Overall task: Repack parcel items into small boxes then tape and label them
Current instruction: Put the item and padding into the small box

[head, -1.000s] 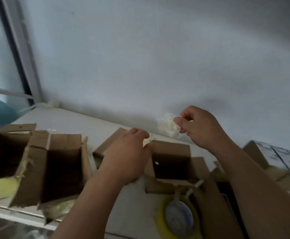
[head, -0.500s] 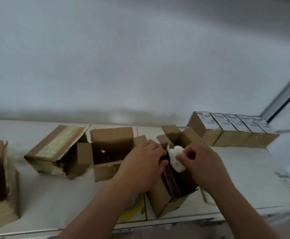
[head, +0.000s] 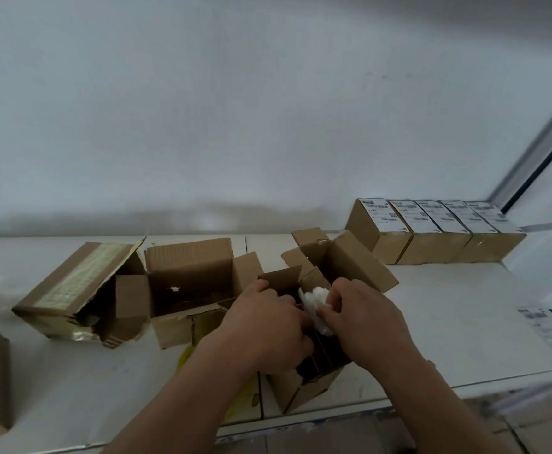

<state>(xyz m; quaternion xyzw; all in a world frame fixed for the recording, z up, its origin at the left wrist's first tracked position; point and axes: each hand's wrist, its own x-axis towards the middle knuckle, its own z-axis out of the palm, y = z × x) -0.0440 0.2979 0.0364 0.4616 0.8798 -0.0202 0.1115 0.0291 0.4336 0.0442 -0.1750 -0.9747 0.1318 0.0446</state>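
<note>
Right hand (head: 363, 319) pinches white wad (head: 315, 301) over open box (head: 314, 375) between both hands; left hand (head: 268, 329) curls into box, grip unclear. Wad looks light, soft, compressible; pinch anywhere.

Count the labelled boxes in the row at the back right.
5. They stand side by side against the wall: first, second, third, fourth, fifth. The far end is blurred, so a further one could be hidden.
</note>
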